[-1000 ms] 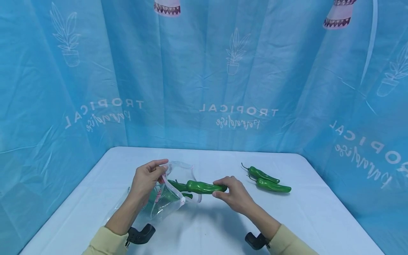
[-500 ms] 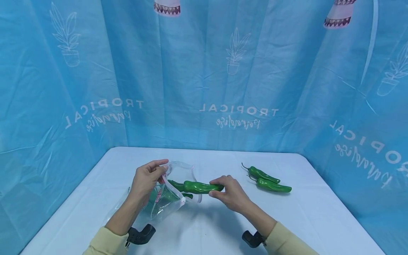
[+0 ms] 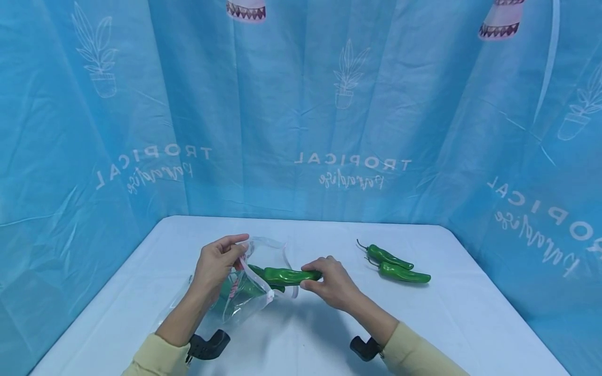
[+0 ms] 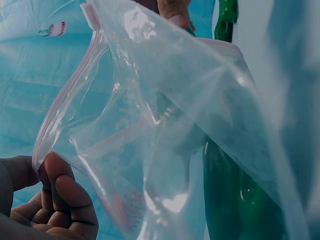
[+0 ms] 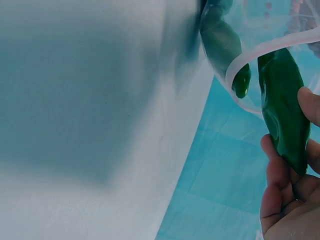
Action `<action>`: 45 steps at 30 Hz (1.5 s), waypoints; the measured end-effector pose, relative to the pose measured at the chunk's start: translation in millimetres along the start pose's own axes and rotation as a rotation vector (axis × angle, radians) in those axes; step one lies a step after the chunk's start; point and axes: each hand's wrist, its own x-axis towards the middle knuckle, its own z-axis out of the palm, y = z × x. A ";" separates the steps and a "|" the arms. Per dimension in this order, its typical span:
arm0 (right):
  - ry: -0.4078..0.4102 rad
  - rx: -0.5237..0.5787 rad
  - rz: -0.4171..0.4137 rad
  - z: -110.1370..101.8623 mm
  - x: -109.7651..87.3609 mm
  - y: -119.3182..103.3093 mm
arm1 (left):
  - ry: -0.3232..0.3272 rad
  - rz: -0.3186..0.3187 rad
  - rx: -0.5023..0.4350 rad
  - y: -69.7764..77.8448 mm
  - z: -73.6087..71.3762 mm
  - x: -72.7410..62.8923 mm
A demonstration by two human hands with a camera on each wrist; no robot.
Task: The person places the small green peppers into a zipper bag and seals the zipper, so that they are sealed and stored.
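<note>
My left hand [image 3: 217, 261] pinches the rim of a clear zip bag [image 4: 125, 115] between thumb and fingers, and the bag's mouth gapes toward the right. Inside the bag lie green peppers [image 4: 240, 195], blurred by the plastic. My right hand [image 3: 331, 282] grips a long green pepper [image 3: 284, 276] near its pointed end, thumb on one side and fingers on the other. The other end of this pepper reaches into the bag's mouth, as the right wrist view shows [image 5: 282, 100]. Another pepper's tip [image 5: 242, 82] sits just inside the rim.
Two more green peppers [image 3: 403, 272] with thin curved stems lie side by side on the white table [image 3: 470, 318], right of my right hand. Blue printed curtains [image 3: 301, 115] stand around the table's back and sides. A dark camera mount is strapped to each wrist.
My right hand has moved left, carrying the pepper farther into the bag's mouth. My left hand and the two peppers on the table have stayed in place.
</note>
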 end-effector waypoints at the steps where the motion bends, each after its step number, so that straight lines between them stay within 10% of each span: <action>1: -0.001 0.001 -0.003 0.5 0.7 -0.9 | -0.001 0.002 -0.001 0.1 -0.1 0.1; 45: -0.087 -0.044 -0.041 21.5 22.8 -31.2 | 0.001 0.017 -0.003 3.2 1.4 0.0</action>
